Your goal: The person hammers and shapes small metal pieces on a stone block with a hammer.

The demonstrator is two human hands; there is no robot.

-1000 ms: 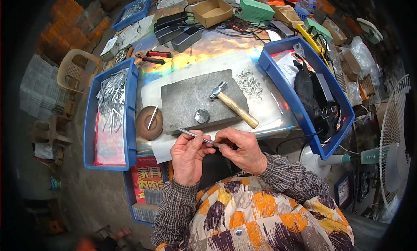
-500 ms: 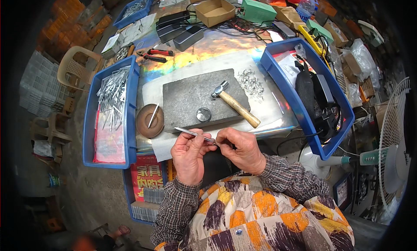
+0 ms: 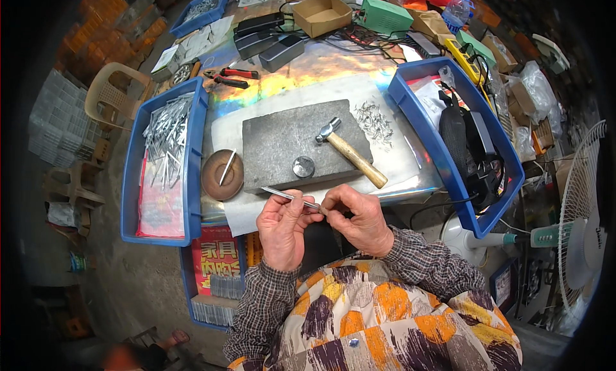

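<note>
Left fingers [image 3: 296, 206] pinch a rod [image 3: 277, 193]; right fingers [image 3: 335, 218] curl at its end, grip indeterminable. Hammer [image 3: 354, 157] lies on block [image 3: 276, 140].

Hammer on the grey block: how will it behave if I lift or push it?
The hammer is probably head-heavy, given its metal head on a slim wooden handle. It should stay stiff, as that handle looks solid. Pressing the handle's end might tip it, since that end appears to overhang the grey block.

Left fingers [image 3: 295, 207] pinch metal rod [image 3: 276, 192]; hammer [image 3: 353, 155] on block [image 3: 276, 135].
</note>
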